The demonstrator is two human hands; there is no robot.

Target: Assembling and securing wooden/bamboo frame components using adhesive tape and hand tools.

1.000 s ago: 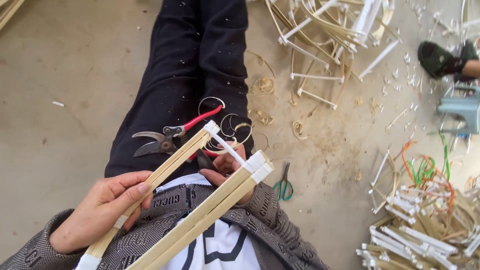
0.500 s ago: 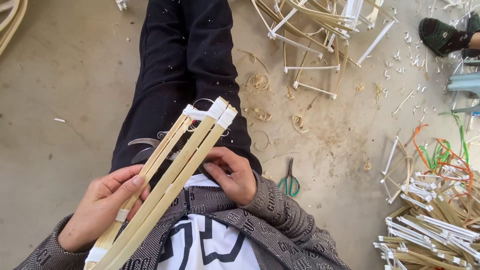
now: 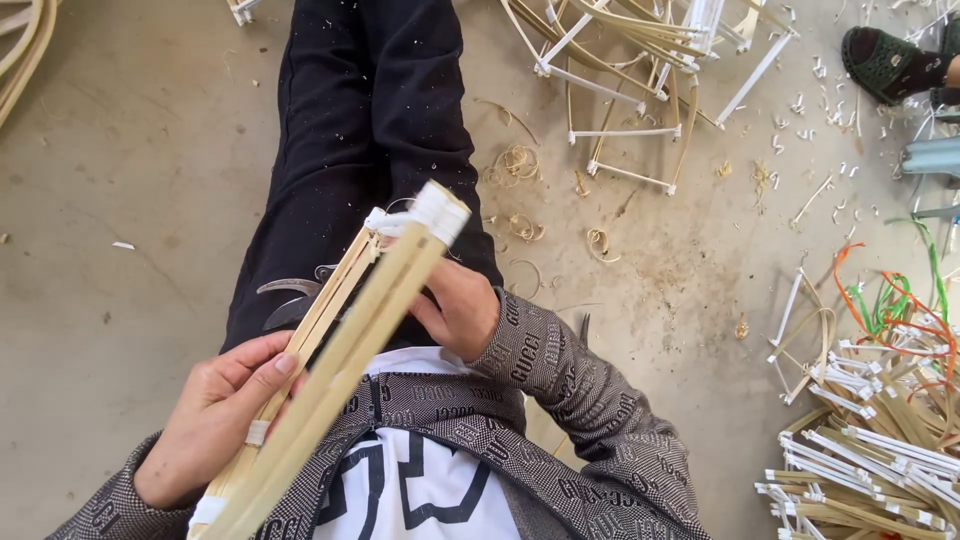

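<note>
I hold a frame of pale bamboo strips (image 3: 340, 350) bound with white tape at its corners, seen nearly edge-on and tilted up to the right. My left hand (image 3: 215, 415) grips its lower end, thumb on the strips. My right hand (image 3: 455, 305) holds the frame's far side from behind, fingers partly hidden by the strips. Pliers (image 3: 285, 300) lie on my black trousers (image 3: 360, 150), mostly hidden behind the frame.
Finished bamboo frames lie in a heap at the top (image 3: 620, 60) and in a stack at the lower right (image 3: 880, 460). Shavings and curls (image 3: 515, 165) litter the concrete floor. Coloured wires (image 3: 900, 300) lie at the right. Another person's sandalled foot (image 3: 890, 60) rests top right.
The frame has turned from nearly flat to almost edge-on, its two sides closing together. It now covers the pliers, and my right hand has shifted along its far side.
</note>
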